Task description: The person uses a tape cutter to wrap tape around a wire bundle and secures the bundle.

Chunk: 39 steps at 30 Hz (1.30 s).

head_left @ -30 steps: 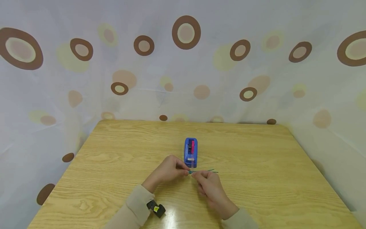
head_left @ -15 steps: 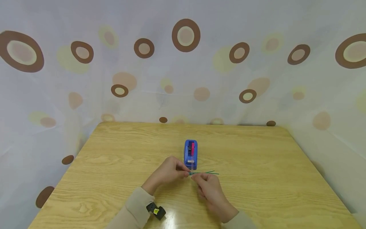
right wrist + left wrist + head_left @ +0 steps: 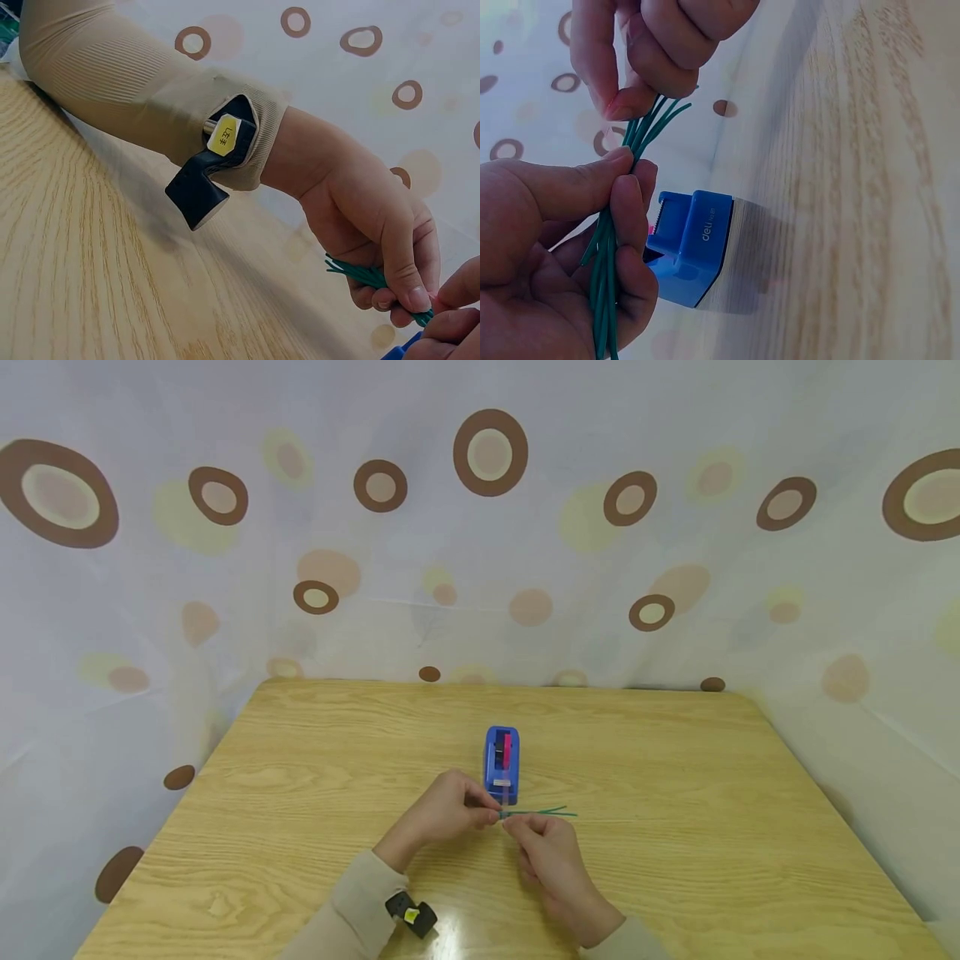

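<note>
My left hand [image 3: 450, 810] grips a bundle of thin green twist ties [image 3: 604, 300] between thumb and curled fingers, close to the tape dispenser. Just beside it, the fingertips of my right hand [image 3: 551, 852] pinch the bundle; in the left wrist view the loose ends fan out past them. A strip of clear tape [image 3: 506, 795] runs from the blue tape dispenser [image 3: 697, 244] to the bundle at the fingertips. Whether the right fingers also hold the tape's end is hidden. In the right wrist view the twist ties [image 3: 360, 274] stick out behind the left thumb.
The dispenser, with its pink roll core [image 3: 507, 750], stands on the wooden table [image 3: 315, 752] just beyond the hands. A black wrist device [image 3: 411, 915] hangs at the left sleeve. Patterned cloth [image 3: 412, 543] surrounds the table at the back and sides.
Both hands keep almost the same place. The bundle has shifted very slightly to the right, and its loose ends show more beyond the right hand. The view has tilted slightly.
</note>
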### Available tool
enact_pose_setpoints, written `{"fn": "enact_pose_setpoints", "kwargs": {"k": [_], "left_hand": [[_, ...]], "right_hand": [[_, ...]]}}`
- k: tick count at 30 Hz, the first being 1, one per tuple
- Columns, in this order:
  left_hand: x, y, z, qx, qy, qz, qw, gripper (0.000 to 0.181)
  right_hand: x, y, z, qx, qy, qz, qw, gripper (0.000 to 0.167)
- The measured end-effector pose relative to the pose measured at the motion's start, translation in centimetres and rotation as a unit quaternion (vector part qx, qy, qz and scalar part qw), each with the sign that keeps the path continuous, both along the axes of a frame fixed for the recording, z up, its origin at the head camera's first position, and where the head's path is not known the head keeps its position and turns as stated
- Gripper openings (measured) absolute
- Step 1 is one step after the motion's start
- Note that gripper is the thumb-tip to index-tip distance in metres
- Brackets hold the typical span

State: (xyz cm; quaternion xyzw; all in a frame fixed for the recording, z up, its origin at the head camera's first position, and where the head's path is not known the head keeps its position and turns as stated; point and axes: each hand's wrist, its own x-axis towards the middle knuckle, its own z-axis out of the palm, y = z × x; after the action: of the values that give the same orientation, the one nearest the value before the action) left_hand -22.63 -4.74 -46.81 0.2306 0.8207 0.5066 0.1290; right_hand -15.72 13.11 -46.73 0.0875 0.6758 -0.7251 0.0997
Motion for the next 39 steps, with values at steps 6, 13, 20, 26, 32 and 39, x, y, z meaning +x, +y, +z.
{"fn": "enact_pose_setpoints", "kwargs": {"k": [6, 13, 20, 26, 32, 39], "left_hand": [[-0.02, 0.09, 0.17, -0.006, -0.001, 0.004, 1.0000, 0.007], [0.11, 0.50, 0.61, -0.010, -0.005, 0.007, 0.9999, 0.007], [0.38, 0.70, 0.93, -0.003, -0.022, 0.019, 0.9996, 0.008], [0.56, 0.59, 0.95, 0.004, -0.026, 0.027, 0.9993, 0.006], [0.59, 0.44, 0.97, 0.009, -0.034, 0.030, 0.9990, 0.006], [0.53, 0.37, 0.88, 0.026, -0.046, 0.025, 0.9983, 0.007]], "right_hand": [[-0.07, -0.20, 0.08, 0.014, 0.009, -0.010, 0.9998, 0.025], [-0.11, -0.34, 0.03, 0.032, 0.008, -0.029, 0.9990, 0.022], [0.07, -0.58, -0.05, 0.053, 0.030, -0.050, 0.9969, 0.021], [0.06, -0.75, -0.33, 0.065, 0.039, -0.056, 0.9955, 0.023], [0.13, -0.83, -0.36, 0.066, 0.045, -0.051, 0.9955, 0.025], [0.05, -0.78, -0.69, 0.075, 0.048, -0.051, 0.9948, 0.023]]}}
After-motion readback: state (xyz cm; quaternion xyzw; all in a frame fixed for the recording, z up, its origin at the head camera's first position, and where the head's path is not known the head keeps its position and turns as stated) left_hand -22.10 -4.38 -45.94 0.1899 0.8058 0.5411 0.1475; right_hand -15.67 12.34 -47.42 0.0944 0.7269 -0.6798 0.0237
